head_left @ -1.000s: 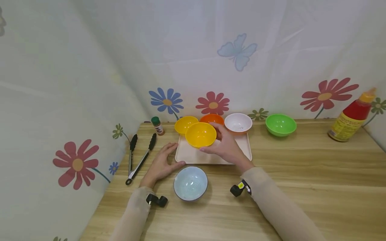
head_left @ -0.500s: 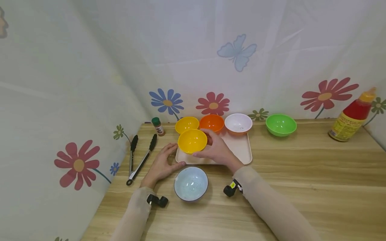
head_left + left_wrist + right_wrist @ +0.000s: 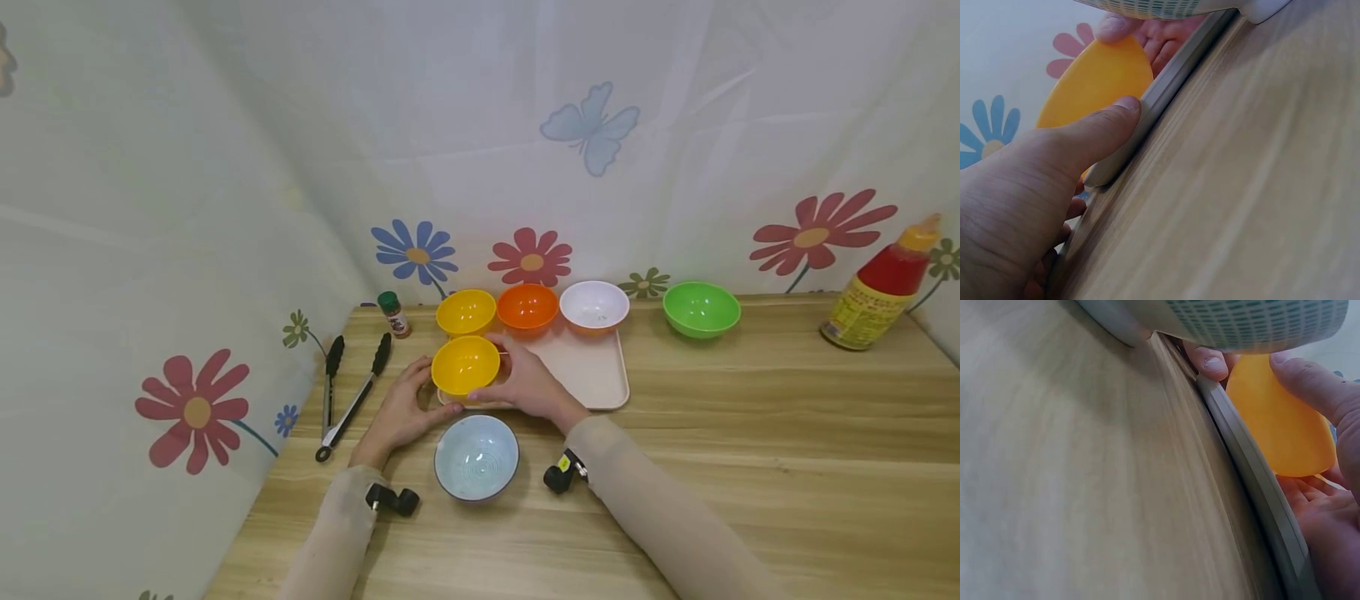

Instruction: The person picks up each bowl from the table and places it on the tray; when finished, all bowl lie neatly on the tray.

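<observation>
A yellow bowl [image 3: 466, 365] is gripped by my right hand [image 3: 528, 379], thumb at the near side and fingers round its right side. In the right wrist view the bowl's orange-yellow outside [image 3: 1279, 425] shows close over the tray's edge. My left hand [image 3: 401, 412] rests at the front left corner of the pale tray [image 3: 585, 375], its thumb [image 3: 1100, 134] laid straight along the front rim. At the tray's back stand another yellow bowl [image 3: 466, 312], an orange bowl [image 3: 528, 308] and a white-lined bowl [image 3: 595, 306]. Just in front of the tray sits a light blue bowl [image 3: 477, 458].
Black-tipped tongs [image 3: 352, 408] lie spread left of my left hand. A small green-capped spice jar [image 3: 393, 314] stands behind them. Off to the right are a green bowl [image 3: 701, 310] and a red sauce bottle [image 3: 881, 287]. A flowered curtain [image 3: 465, 150] backs the wooden table [image 3: 750, 467].
My right hand has carried the yellow bowl left and toward me, down to the tray's front left corner, uncovering the orange bowl behind. My left hand stays in place.
</observation>
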Tool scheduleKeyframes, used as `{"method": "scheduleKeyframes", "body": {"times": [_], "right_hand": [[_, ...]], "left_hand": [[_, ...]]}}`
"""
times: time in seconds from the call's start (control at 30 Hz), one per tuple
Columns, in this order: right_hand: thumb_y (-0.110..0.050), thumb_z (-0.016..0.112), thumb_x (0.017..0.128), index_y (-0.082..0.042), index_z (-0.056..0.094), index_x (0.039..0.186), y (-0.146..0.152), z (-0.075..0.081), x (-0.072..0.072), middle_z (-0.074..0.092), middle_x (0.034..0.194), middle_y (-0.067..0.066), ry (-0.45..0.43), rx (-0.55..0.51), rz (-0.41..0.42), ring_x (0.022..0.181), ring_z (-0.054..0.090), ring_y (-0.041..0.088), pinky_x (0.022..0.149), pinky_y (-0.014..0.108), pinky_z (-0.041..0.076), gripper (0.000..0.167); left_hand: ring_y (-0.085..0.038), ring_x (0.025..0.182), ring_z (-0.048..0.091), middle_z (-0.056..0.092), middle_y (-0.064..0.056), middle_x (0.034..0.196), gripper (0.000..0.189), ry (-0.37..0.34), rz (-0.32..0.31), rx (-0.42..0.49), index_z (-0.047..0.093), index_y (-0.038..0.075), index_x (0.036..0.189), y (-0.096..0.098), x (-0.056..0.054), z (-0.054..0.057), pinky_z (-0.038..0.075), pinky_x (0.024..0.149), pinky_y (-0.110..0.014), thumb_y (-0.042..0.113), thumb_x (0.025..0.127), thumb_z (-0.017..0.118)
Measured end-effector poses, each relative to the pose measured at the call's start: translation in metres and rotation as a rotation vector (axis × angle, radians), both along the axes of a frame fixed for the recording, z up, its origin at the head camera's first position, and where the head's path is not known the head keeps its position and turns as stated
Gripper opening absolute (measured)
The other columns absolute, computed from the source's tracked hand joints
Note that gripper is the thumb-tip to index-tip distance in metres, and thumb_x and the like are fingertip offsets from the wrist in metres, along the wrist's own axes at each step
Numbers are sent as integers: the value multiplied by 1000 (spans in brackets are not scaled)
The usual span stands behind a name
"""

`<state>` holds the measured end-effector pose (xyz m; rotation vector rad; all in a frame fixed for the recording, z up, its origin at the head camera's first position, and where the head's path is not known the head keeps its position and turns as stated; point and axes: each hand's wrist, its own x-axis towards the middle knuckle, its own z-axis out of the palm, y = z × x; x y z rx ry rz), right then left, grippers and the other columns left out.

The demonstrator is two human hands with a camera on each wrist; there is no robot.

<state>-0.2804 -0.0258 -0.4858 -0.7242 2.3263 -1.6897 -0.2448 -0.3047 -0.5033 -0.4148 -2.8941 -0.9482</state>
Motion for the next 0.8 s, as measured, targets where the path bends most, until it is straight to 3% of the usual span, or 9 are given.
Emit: {"method": "scheduleKeyframes", "body": {"times": [0.43,0.8], "right_hand": [[-45,98,86,-24,38,173,5,2,0,55,164,-3,-29,1,35,147,57,25,126,50,48,108],[-30,97,90,-17,32,176,37,34,-2,50,170,13,-31,-72,-19,154,53,35,125,57,48,108]], "left_hand": [[-35,165,36,47,-5,173,88,-3,-3,-6,62,17,159,1,0,-4,28,134,-68,64,89,88],[-35,164,37,49,-6,171,86,13,-7,-1,63,16,158,0,-1,-2,29,134,-66,60,88,91]]}}
